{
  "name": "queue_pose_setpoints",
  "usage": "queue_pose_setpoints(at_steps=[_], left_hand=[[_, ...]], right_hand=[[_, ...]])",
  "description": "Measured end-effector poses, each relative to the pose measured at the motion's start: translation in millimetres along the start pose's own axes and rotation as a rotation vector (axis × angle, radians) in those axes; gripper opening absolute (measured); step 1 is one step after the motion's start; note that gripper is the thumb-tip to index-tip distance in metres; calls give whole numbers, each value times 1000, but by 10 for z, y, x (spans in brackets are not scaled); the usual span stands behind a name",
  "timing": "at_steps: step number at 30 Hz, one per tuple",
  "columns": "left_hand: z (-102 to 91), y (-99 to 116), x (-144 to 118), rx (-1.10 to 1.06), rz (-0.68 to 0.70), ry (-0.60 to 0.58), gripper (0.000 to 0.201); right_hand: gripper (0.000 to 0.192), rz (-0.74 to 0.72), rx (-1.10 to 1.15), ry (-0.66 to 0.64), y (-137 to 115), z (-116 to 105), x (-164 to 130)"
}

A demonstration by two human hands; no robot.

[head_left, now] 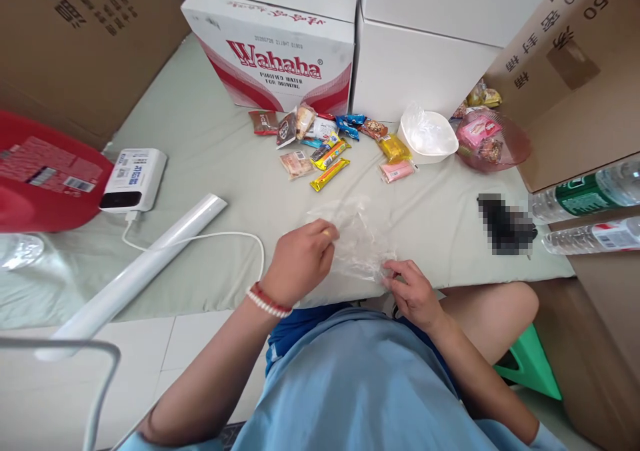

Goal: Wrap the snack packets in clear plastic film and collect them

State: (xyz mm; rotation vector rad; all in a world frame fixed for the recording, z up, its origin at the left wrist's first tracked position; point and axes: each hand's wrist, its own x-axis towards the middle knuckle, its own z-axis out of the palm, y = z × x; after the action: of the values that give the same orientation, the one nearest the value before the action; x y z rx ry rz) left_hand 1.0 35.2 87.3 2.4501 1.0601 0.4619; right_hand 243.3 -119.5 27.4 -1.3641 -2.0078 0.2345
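Between my hands a thin clear plastic bag (361,237) is spread just above the table's near edge. My left hand (306,254), with a beaded bracelet at the wrist, is closed on the bag's left side. With thumb and fingers pinched, my right hand (411,291) grips its lower right edge. Beyond the bag lie several wrapped snacks, among them a yellow-wrapped bar (330,175) and a pink packet (397,171). A white bowl (429,134) has clear plastic in it. Beside it, a reddish translucent bowl (515,145) holds more packets.
A Wahaha water carton (280,54) and white boxes (415,64) line the back. At left are a white device (137,174) with a cable, a long white tube (150,267) and a red container (45,177). Two bottles (590,194) lie at right near a pixelated dark object (505,224).
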Motion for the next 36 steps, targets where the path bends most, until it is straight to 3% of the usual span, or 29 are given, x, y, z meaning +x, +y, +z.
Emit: queue_pose_setpoints(at_steps=[2,5,9,12,15,17,19,20,22,24,26,31,36], left_hand=[[95,-79,164,75,-144,-117,39],[209,-248,245,204,-334,-172,47],[250,-371,69,283,-478,-162,50],[277,-349,-92,286,-497,-60,47],[332,-294,-163,274,-355,215,32],[371,-250,-155,255,-206,340,21],[411,-195,-109,224,-18,307,22],[436,-165,-74,206,83,244,25],[504,-114,11,170,253,96,30],[595,-94,99,154,310,-2,32],[692,-117,162,163,224,-26,35],[812,-261,163,207,-166,58,53],[740,-300,55,186,-248,116,54]], right_hand=[[32,18,-26,-41,-35,-3,-67],[33,43,-81,-101,-82,-57,-261],[32,77,37,-192,-101,-264,-557],[28,244,208,-162,-66,-456,-570],[24,350,161,-18,-6,-506,-328],[52,323,46,-6,38,-409,-101],[83,278,-42,-64,89,-232,111],[83,272,-61,-80,118,-135,202],[56,299,-51,-42,183,30,353],[28,366,12,56,249,106,468],[24,453,88,156,312,83,546],[32,735,147,303,507,-136,481],[38,932,90,257,762,-192,198]])
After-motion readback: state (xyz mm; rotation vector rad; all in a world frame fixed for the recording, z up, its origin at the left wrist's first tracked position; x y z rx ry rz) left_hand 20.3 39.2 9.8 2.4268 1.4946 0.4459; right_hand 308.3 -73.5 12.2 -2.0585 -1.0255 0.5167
